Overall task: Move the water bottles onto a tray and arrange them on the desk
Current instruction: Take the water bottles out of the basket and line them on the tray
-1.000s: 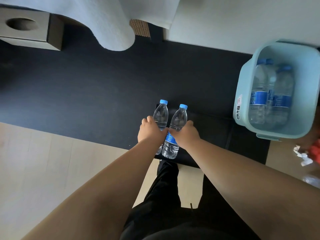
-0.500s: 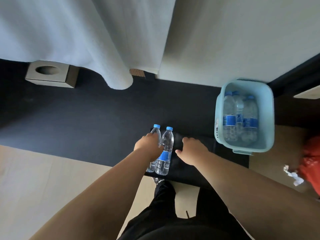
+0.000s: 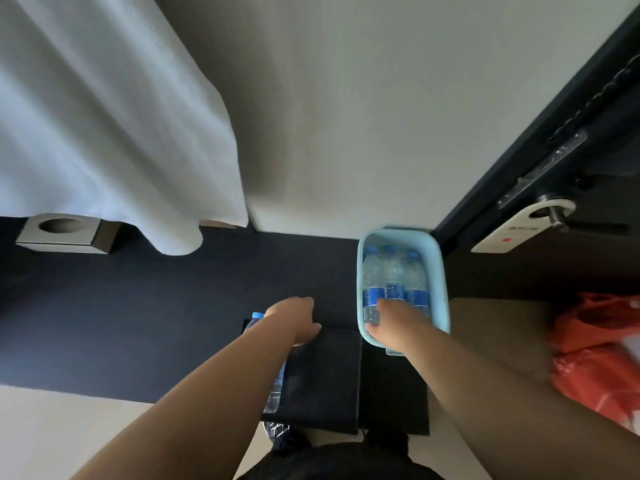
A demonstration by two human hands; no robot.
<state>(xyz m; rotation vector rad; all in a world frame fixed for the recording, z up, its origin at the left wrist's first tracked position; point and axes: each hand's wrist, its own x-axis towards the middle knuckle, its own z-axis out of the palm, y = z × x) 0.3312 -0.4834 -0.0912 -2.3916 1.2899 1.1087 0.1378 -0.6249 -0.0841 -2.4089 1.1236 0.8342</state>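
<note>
Where the left hand [image 3: 294,320] lies: over the far edge of the black tray [image 3: 325,375], back upward, thumb pointing right, fingers loosely bent, nothing seen in its hold.
Right hand [image 3: 394,325]: reaching into the near end of the basket, fingertips against the leftmost bottle there; whether they clasp it cannot be told.
Basket [image 3: 441,271]: pale blue plastic, on the desk just right of the tray, its far end close to the wall.
Basket bottles [image 3: 391,271]: three, clear, with blue caps and blue labels, packed side by side.
Tray bottle [image 3: 274,396]: clear, blue-capped, at the tray's left edge, mostly hidden behind the left forearm; how many stand there cannot be told.
Desk [image 3: 138,323]: dark top, bearing tray and basket.
Tissue box [image 3: 65,233]: grey, round opening, far left on the desk.
White cloth [image 3: 104,133]: hanging over the desk's far left.
Orange bag [image 3: 595,358]: at the right, beyond the desk.
Door handle [image 3: 568,220]: far right, with a white hanger tag.
</note>
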